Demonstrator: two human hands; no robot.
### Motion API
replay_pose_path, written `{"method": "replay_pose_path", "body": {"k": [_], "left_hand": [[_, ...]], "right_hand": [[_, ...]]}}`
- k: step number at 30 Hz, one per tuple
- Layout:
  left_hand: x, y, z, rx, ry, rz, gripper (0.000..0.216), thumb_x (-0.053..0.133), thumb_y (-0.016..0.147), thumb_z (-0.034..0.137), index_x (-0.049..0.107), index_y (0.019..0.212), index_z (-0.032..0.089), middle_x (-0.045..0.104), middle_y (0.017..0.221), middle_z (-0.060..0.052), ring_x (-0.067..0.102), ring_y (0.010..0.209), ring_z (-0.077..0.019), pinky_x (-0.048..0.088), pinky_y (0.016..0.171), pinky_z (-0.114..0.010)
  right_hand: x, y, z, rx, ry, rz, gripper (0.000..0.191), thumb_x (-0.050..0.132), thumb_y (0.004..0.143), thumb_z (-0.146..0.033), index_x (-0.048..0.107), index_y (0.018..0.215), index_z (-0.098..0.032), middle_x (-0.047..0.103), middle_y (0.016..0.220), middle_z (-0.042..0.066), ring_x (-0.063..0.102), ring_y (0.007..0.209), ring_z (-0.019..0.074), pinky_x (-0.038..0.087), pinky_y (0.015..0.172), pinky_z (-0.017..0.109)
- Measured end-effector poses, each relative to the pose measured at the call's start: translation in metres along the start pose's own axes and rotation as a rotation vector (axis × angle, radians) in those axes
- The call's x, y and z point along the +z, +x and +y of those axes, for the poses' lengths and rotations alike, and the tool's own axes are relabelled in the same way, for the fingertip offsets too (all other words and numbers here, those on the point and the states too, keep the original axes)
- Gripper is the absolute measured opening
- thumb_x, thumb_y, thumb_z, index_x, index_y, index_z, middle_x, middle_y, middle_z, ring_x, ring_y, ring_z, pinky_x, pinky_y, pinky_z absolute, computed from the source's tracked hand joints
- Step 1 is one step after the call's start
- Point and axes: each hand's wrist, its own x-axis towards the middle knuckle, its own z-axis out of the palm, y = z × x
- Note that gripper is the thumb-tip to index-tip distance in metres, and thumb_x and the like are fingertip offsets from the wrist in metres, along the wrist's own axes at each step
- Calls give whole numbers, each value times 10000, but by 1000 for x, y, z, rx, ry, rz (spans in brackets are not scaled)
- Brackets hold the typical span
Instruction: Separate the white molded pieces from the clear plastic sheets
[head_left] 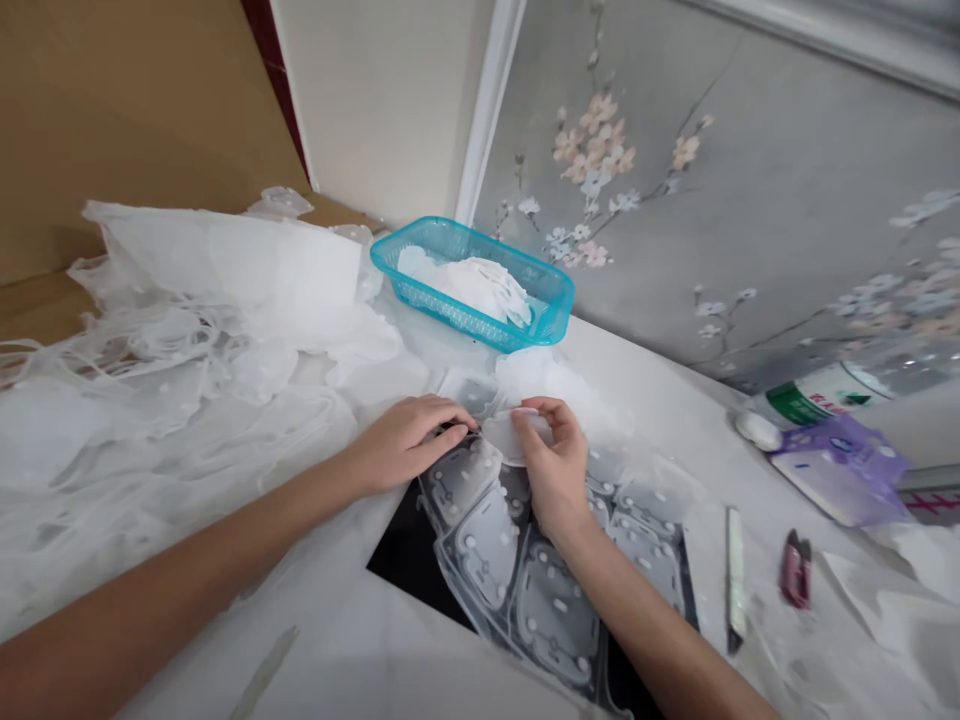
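In the middle of the head view, my right hand (553, 465) pinches a thin white rounded piece (501, 440) between thumb and fingers. Close by on the left, my left hand (412, 440) has thumb and fingertips together at that piece's left side; what they grip is too small to make out. Beneath both hands lies a translucent moulded plastic sheet (559, 605) with several rounded panels, slots and small round bumps. It rests on a flat black board (416, 550). My right forearm covers part of the sheet.
A blue plastic basket (386, 262) holding white pieces (480, 285) stands at the back. Translucent plastic scraps (187, 420) are heaped on the left. To the right lie a pale green cutter-like tool (733, 580), small dark red snips (796, 570), a purple packet (847, 465) and a bottle (825, 390).
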Motion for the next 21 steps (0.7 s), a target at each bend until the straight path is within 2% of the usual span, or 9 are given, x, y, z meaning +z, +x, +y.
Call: {"method": "replay_pose_path", "body": {"k": [3, 5, 7, 10, 14, 18, 21], "left_hand": [[0, 0, 0, 5, 36, -8, 255, 383, 916, 308, 600, 1024, 230, 657, 1063, -15, 574, 1012, -176, 396, 883, -303], [0, 0, 2, 10, 62, -14, 241, 394, 906, 277, 598, 1025, 231, 655, 1064, -15, 571, 1016, -180, 399, 877, -310], [-1, 0, 3, 6, 95, -21, 237, 414, 891, 249, 588, 1049, 228, 647, 1085, -17, 564, 1030, -185, 397, 874, -320], [0, -1, 6, 8, 164, -40, 303, 424, 881, 232, 541, 1161, 235, 617, 1144, -34, 542, 1065, -198, 386, 869, -339], [3, -3, 6, 25, 263, -72, 344, 410, 891, 238, 529, 1212, 262, 586, 1155, -43, 527, 1059, -208, 377, 829, -344], [3, -4, 4, 33, 281, -73, 342, 402, 901, 264, 527, 1220, 264, 569, 1166, -39, 516, 1056, -204, 369, 823, -337], [3, -4, 4, 33, 275, -79, 344, 389, 910, 277, 518, 1230, 267, 559, 1178, -34, 509, 1063, -199, 361, 837, -337]], "right_hand": [[-5, 6, -6, 30, -1, 64, 202, 611, 685, -318, 534, 796, -169, 553, 796, -2, 504, 654, 111, 385, 597, 236], [-10, 12, -14, 69, -50, 28, 208, 611, 656, -293, 517, 797, -172, 540, 773, -16, 468, 571, 89, 354, 526, 222], [-18, 18, -25, 120, -155, -91, 214, 607, 621, -261, 510, 790, -172, 532, 715, -30, 429, 510, 79, 325, 476, 216], [-32, 27, -42, 180, -366, -341, 248, 591, 595, -233, 531, 828, -170, 536, 630, -45, 389, 462, 78, 310, 443, 214], [-50, 29, -55, 105, -700, -571, 245, 537, 641, -214, 610, 872, -182, 583, 644, -26, 385, 433, 75, 307, 430, 220], [-63, 24, -65, -17, -994, -580, 214, 513, 675, -175, 665, 817, -226, 615, 685, -14, 438, 469, 92, 332, 468, 237], [-75, 22, -76, -71, -1105, -565, 116, 536, 700, -227, 649, 722, -246, 576, 581, -25, 424, 447, 101, 307, 447, 239]]}}
